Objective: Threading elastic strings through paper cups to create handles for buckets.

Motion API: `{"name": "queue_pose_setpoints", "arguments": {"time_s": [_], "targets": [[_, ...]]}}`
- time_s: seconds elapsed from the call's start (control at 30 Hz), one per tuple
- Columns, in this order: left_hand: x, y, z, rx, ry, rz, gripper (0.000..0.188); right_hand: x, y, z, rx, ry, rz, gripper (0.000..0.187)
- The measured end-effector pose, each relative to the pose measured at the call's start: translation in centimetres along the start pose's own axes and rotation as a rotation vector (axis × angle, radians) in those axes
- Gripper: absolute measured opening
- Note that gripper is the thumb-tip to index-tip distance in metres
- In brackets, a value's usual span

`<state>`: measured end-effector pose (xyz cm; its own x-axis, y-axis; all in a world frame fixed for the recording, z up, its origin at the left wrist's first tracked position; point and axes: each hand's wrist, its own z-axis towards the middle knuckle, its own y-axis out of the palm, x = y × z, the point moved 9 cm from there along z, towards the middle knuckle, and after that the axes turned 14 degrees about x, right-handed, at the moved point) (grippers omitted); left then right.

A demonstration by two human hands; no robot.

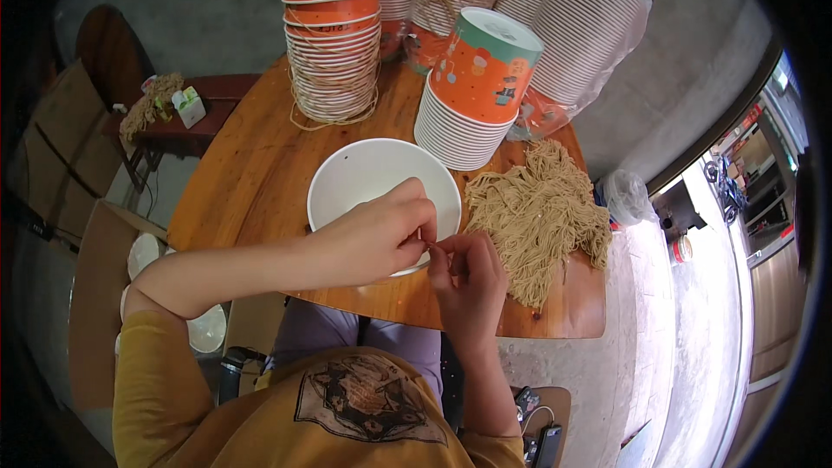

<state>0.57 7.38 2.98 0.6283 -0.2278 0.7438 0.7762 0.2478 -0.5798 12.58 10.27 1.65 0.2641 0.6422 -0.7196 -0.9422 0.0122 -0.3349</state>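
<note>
A round white paper bucket [347,182] sits on the table in front of me, its open mouth toward me and a small dark hole near its far left rim. My left hand [390,230] reaches across the bucket, its fingers pinched at the near right rim. There my right hand [472,273] meets it, thumb and fingertips also pinched together. Something tiny shows between the fingertips, too small to name. Just right of the bucket lies a heap of tan cords [542,221].
Nested orange paper buckets with cords looped around them [334,61] stand at the back left of the wooden table [234,208]. An upside-down bucket stack [481,78] stands behind the cords, plastic-wrapped stacks [589,17] beyond. An open cardboard box [91,295] is at lower left.
</note>
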Motion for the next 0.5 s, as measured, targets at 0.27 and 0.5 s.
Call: {"name": "queue_pose_setpoints", "arguments": {"time_s": [0.27, 0.5], "targets": [[-1.0, 0.0, -0.1, 0.059, -0.155, -0.056, 0.010, -1.0, -0.4, -0.4, 0.053, -0.120, -0.061, 0.016], [-1.9, 0.3, -0.2, 0.075, -0.239, -0.203, 0.011, -1.0, -0.6, -1.0, 0.084, -0.145, -0.051, 0.018]]}}
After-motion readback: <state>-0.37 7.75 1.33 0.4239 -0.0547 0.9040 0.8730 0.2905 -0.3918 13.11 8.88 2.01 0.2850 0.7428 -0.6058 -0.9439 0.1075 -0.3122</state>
